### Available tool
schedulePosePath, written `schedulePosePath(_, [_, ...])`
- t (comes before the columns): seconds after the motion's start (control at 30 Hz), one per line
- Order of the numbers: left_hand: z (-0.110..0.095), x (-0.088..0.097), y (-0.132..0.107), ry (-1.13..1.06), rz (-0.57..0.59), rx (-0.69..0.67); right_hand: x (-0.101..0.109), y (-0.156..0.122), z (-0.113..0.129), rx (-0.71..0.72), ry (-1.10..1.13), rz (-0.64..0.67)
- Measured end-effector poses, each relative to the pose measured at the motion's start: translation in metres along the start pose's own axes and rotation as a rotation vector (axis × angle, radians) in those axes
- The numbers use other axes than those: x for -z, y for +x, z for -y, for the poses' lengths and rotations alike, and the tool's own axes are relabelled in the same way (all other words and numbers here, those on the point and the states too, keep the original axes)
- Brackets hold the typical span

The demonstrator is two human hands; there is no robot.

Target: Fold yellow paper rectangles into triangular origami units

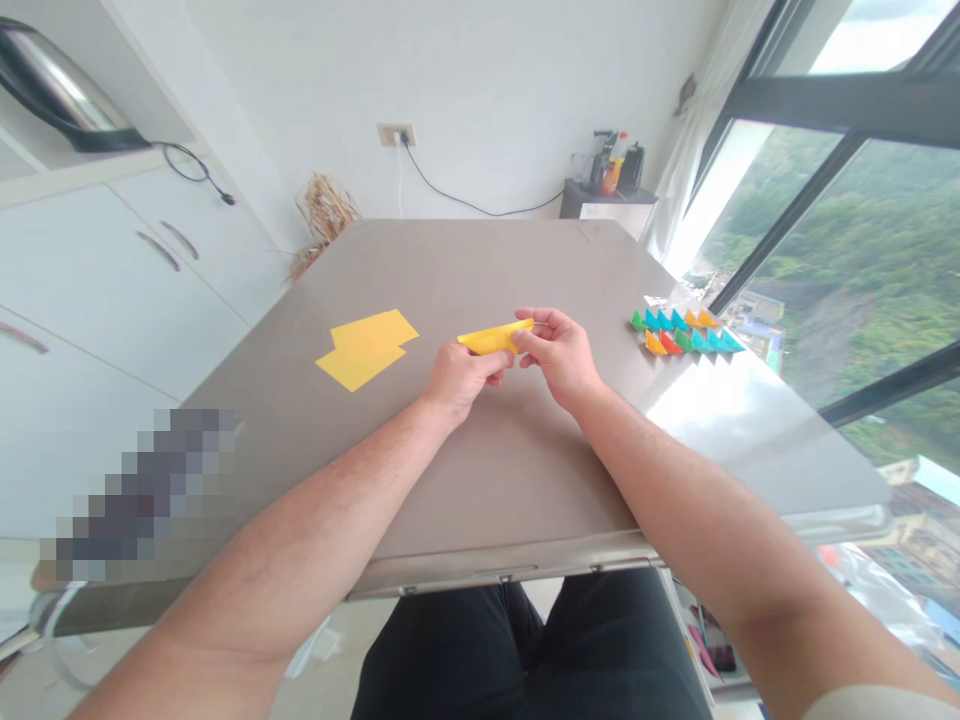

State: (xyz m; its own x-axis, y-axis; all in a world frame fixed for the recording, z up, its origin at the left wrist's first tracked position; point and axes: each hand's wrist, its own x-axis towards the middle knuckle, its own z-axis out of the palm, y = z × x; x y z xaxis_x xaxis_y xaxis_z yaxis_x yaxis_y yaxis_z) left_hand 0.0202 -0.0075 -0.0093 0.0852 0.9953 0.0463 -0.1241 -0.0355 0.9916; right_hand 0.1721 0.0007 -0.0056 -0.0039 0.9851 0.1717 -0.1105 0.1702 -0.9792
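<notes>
Between my two hands, just above the middle of the table, is a folded piece of yellow paper [491,339], long and narrow with its ends turned up. My left hand [463,375] pinches its left part from below, the thumb along the near side. At the right end, the thumb and fingers of my right hand [555,350] close on the same folded paper. Flat yellow sheets [367,345] lie overlapping on the table to the left of my hands. Off to the right stand two rows of small folded paper boats [679,332] in green, blue, orange and red.
The grey-brown table [487,260] stretches ahead to a white wall. Beyond its far right corner, a small cabinet [607,205] holds bottles. Dried stalks [324,215] stand past the far left corner. A blurred dark patch [142,500] covers something at the left edge. Windows line the right side.
</notes>
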Motion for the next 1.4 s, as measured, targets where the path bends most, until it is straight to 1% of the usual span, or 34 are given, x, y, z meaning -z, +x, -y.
schedulePosePath(0.13, [0.0021, 0.0008, 0.0003, -0.033, 0.012, -0.012, -0.0007, -0.0008, 0.0004, -0.001, 0.0, 0.018])
schedulePosePath(0.47, [0.0034, 0.002, 0.0012, -0.026, 0.011, -0.007, -0.0018, -0.0019, 0.0029, -0.013, 0.009, 0.023])
schedulePosePath(1.0, [0.003, 0.0011, 0.0013, -0.025, -0.025, -0.008, -0.004, -0.0038, 0.0066, -0.037, 0.024, 0.022])
schedulePosePath(1.23, [0.0003, -0.0007, 0.0011, -0.054, -0.053, -0.018, -0.0017, -0.0041, 0.0054, -0.132, 0.069, 0.117])
schedulePosePath(1.4, [-0.0002, -0.0001, 0.0013, -0.081, -0.026, -0.014, -0.0004, -0.0035, 0.0043, -0.128, 0.119, 0.14])
